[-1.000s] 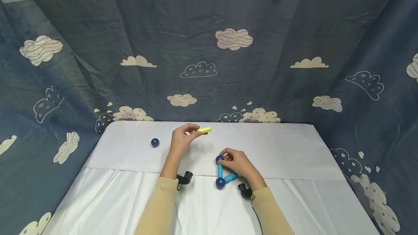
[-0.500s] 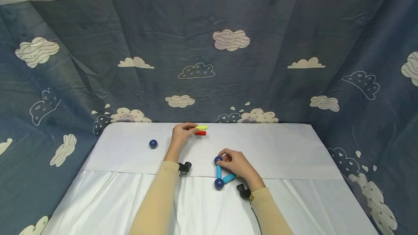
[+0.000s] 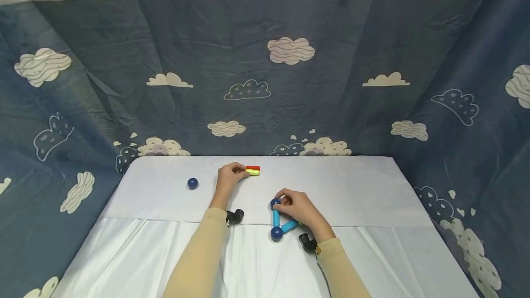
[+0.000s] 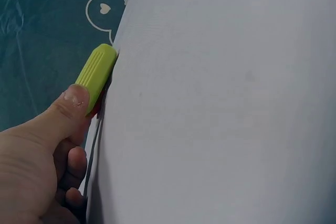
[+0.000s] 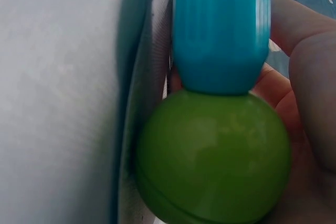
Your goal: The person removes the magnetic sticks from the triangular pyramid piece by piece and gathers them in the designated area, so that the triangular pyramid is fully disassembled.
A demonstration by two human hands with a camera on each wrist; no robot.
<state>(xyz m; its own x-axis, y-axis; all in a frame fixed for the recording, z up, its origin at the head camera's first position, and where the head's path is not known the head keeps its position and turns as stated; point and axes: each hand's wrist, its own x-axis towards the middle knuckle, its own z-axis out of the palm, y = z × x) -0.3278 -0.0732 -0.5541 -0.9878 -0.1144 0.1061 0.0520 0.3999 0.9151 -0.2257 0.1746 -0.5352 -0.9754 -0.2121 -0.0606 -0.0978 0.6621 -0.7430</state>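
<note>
My left hand point(image 3: 230, 181) pinches a yellow rod point(image 4: 97, 74) near the table's far edge, thumb on its ribbed side. A red rod point(image 3: 253, 167) lies along the yellow one, mostly hidden behind it in the left wrist view. My right hand point(image 3: 301, 206) grips a dark blue ball point(image 3: 274, 203) at the far end of a joined piece. From that ball a light blue rod point(image 3: 276, 218) runs to a nearer dark blue ball point(image 3: 276, 233). A second light blue rod point(image 3: 289, 226) slants from there under the palm, where a green ball point(image 5: 212, 156) caps a light blue rod.
A loose dark blue ball point(image 3: 192, 183) sits on the white-covered table point(image 3: 348, 187), left of the left hand. A dark curtain point(image 3: 331, 118) with cloud prints hangs behind and at both sides.
The left hand has turned the two rods: the yellow one, farther back than the red half a second ago, now lies on the near side. The right hand keeps its grip.
</note>
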